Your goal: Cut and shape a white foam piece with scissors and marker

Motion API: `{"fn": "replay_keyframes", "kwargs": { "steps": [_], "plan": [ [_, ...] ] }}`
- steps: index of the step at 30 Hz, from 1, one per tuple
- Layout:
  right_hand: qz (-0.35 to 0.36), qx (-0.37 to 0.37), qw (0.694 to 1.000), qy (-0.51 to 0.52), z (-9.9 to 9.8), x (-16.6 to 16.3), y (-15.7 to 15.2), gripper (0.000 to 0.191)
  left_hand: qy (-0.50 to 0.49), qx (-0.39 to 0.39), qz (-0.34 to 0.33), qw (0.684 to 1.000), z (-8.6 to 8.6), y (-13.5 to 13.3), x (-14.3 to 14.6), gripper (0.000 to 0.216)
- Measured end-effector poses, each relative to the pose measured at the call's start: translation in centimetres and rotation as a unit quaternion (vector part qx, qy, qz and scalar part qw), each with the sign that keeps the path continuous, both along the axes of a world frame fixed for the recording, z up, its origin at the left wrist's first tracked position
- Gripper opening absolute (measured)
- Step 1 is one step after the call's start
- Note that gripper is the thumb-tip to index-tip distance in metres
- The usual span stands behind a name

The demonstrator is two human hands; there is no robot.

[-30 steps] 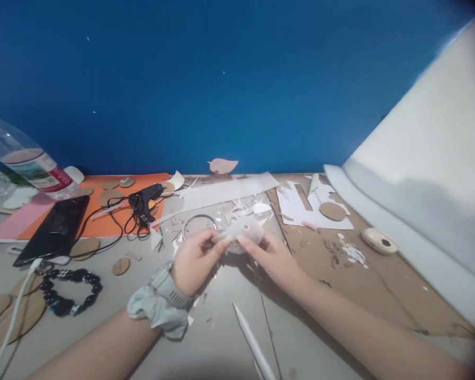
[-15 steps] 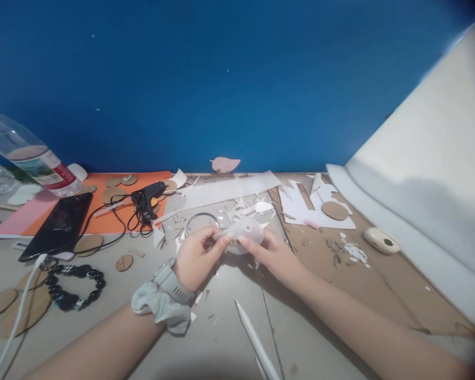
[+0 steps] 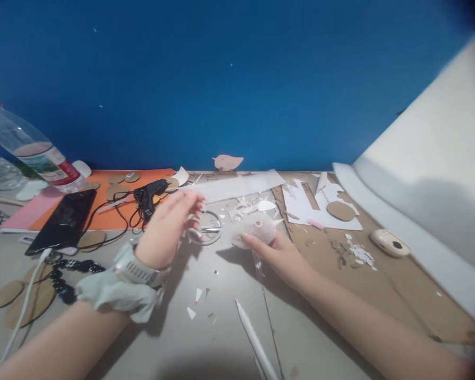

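Note:
My right hand (image 3: 282, 252) pinches a small round whitish disc (image 3: 257, 229) above the desk, a little right of centre. My left hand (image 3: 168, 227), with a grey watch and a pale scrunchie on the wrist, hovers to the left of the disc with its fingers loosely spread and nothing in them. It is nearest to a clear ring-shaped piece (image 3: 206, 228) that lies on the desk, and to the black glue gun (image 3: 149, 194) with its cable further left.
A black phone (image 3: 63, 221), a tilted water bottle (image 3: 27, 148), a bead bracelet (image 3: 69, 277) and cardboard discs lie at left. Paper scraps and a white sheet (image 3: 324, 208) lie behind; a beige mouse-like object (image 3: 388, 243) at right. A white pen (image 3: 255, 340) lies near me.
My left hand has let go of the disc and moved left and up, fingers spreading. The right hand keeps the disc and has shifted slightly right.

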State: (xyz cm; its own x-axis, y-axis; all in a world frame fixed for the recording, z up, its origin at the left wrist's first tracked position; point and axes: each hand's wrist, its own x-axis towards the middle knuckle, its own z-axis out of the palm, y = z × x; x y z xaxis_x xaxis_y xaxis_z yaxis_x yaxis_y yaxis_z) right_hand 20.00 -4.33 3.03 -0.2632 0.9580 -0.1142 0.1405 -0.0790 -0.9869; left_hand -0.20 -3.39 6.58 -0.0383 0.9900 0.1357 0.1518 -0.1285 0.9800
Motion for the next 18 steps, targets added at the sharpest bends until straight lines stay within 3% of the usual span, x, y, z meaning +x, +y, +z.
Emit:
{"fn": "replay_keyframes", "kwargs": {
  "steps": [3,5,7,11,18],
  "plan": [
    [-0.006,0.000,1.000,-0.015,-0.2,0.1,0.0,0.028,0.017,0.049,0.040,0.998,2.3,0.1,-1.5,0.019],
    [-0.013,-0.003,1.000,-0.019,-0.2,0.1,0.1,0.030,0.117,0.070,0.017,0.991,3.0,0.2,-2.5,0.018],
    [-0.033,-0.002,0.999,-0.018,-0.1,0.1,0.2,0.033,0.267,0.071,-0.052,0.960,3.1,0.4,-3.3,0.019],
    [-0.050,-0.019,0.996,-0.076,0.6,0.5,0.5,0.031,0.546,0.081,-0.214,0.806,1.1,1.0,-4.0,0.018],
    [0.184,-0.009,0.957,-0.223,0.4,0.7,-0.1,0.020,0.579,0.124,-0.226,0.773,-3.0,0.8,-2.2,0.021]
  ]
}}
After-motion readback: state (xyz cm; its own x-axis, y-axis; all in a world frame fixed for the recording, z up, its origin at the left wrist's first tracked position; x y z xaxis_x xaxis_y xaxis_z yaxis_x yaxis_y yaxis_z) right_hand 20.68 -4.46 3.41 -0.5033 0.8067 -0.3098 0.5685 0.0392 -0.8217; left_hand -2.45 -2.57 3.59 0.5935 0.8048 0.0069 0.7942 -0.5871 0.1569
